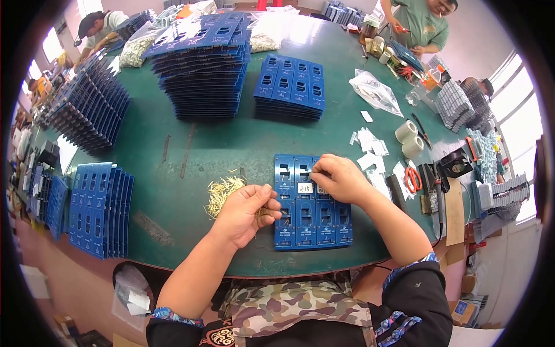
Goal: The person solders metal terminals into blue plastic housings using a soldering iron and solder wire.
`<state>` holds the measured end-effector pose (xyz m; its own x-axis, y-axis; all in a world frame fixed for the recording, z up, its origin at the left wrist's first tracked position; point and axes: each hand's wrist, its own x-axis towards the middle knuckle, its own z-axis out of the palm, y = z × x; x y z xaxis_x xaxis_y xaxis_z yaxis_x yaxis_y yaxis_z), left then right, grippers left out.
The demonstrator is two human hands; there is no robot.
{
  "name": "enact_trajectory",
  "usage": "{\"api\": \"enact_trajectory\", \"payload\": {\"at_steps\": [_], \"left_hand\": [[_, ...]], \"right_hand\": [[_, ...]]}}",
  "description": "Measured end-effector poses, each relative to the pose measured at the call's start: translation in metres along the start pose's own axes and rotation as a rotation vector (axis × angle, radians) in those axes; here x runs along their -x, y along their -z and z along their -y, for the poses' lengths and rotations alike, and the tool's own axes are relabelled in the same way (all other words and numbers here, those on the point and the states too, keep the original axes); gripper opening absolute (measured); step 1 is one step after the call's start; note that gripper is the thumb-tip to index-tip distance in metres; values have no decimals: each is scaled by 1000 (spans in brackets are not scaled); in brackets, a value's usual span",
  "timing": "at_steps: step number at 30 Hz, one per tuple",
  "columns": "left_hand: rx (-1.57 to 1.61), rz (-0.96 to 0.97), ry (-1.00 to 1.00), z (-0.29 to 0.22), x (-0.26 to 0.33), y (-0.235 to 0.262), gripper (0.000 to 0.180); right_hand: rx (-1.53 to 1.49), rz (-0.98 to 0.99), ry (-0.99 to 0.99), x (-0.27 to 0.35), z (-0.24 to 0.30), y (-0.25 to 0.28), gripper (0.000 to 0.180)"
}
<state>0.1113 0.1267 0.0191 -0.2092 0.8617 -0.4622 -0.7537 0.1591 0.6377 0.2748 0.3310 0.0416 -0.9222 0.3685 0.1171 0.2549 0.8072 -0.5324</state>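
Note:
A blue circuit board panel [306, 230], divided into several units with cut-outs, lies on the green table in front of me. A small white label with handwriting [304, 188] rests on it. My right hand [342, 178] is over the panel's upper part, thumb and forefinger pinched; whatever is between them is too small to make out. My left hand [245, 213] hovers at the panel's left edge, palm turned up and fingers curled round a few thin gold pins, mostly hidden. Right beside it lies a heap of loose gold pins [222, 192].
Tall stacks of blue panels [199, 78] stand at the far side, with a lower stack [289, 87] next to them and more panels [95, 208] on the left. To the right are white paper pieces [370, 144], thread spools [409, 139], orange-handled scissors [413, 179] and a soldering iron [440, 199]. Co-workers sit beyond.

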Motion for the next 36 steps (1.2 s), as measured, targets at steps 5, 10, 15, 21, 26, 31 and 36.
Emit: {"api": "enact_trajectory", "payload": {"at_steps": [5,10,15,21,26,31,36], "left_hand": [[-1,-2,-3,-1,1,0,21],[-7,-10,3,-1,1,-1,21],[-11,-12,-2,-1,1,-1,21],[-3,-17,-4,-1,1,-1,20],[2,-12,-9,-1,1,0,20],[7,3,-11,-1,0,0,20],[5,-7,-16,0,0,2,21]], "right_hand": [[23,26,-49,-1,6,1,15],[71,-12,4,2,11,-1,15],[59,-76,17,2,8,-6,13],[84,-20,-21,1,11,-3,16],[80,-51,-19,2,12,-4,15],[139,-65,23,6,16,-7,14],[246,-91,145,5,16,-8,11]]}}
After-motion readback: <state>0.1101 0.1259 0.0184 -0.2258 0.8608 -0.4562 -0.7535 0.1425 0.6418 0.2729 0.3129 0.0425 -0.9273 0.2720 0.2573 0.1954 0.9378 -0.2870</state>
